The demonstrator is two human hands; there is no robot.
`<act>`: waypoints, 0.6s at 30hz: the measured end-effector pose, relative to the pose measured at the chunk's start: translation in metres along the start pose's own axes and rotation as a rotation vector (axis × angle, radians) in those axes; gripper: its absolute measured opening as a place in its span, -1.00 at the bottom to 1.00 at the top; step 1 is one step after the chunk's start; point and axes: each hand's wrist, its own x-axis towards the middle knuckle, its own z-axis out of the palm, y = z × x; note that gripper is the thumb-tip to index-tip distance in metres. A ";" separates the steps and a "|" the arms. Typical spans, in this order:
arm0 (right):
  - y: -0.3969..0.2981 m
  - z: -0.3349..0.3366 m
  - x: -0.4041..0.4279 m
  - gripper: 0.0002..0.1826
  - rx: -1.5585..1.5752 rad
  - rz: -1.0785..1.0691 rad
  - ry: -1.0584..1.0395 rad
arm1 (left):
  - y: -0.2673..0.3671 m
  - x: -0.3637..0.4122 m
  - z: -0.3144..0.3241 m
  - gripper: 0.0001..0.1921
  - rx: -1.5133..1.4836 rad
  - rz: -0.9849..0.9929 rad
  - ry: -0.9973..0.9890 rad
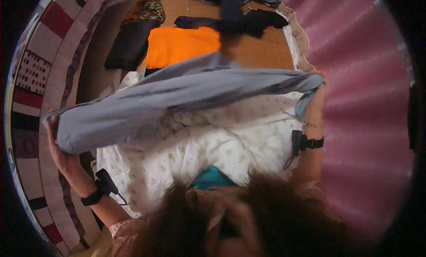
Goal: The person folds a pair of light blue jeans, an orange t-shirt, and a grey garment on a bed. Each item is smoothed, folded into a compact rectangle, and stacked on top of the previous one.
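A grey-blue cloth garment (159,97) is stretched across the view between my two raised hands. My left hand (60,150) grips its end at the left, with the fingers partly hidden by the fabric. My right hand (319,83) holds the bunched other end, from which a short piece hangs down. Beneath the garment lies a white cloth (213,140) with a small green print. A folded orange cloth (183,45) lies just beyond the garment, and a teal cloth (214,178) shows near my body.
Dark folded clothing (131,45) with a patterned cloth (146,12) lies at the back left. A black garment (263,22) lies at the back right on the brown surface (273,52). A pink curtain (359,123) hangs at the right; patchwork fabric (30,103) borders the left.
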 end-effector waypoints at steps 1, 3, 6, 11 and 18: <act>-0.003 -0.003 -0.001 -0.76 -0.009 -0.006 0.004 | -0.011 0.008 -0.003 -0.61 0.021 -0.110 -0.091; -0.007 -0.008 -0.006 -0.73 -0.223 0.079 -0.233 | -0.037 0.008 -0.004 -0.65 0.114 -0.069 -0.074; -0.031 0.015 -0.018 -0.82 -0.713 0.337 -0.962 | -0.053 0.005 -0.016 -0.58 0.466 -0.276 -0.032; -0.046 0.064 -0.041 -0.59 -0.717 0.817 -1.631 | -0.068 -0.008 -0.045 -0.34 1.436 -0.229 -0.260; 0.047 0.118 -0.100 -0.39 -0.859 -0.512 -1.047 | -0.095 -0.024 0.019 -0.31 1.613 0.389 -0.064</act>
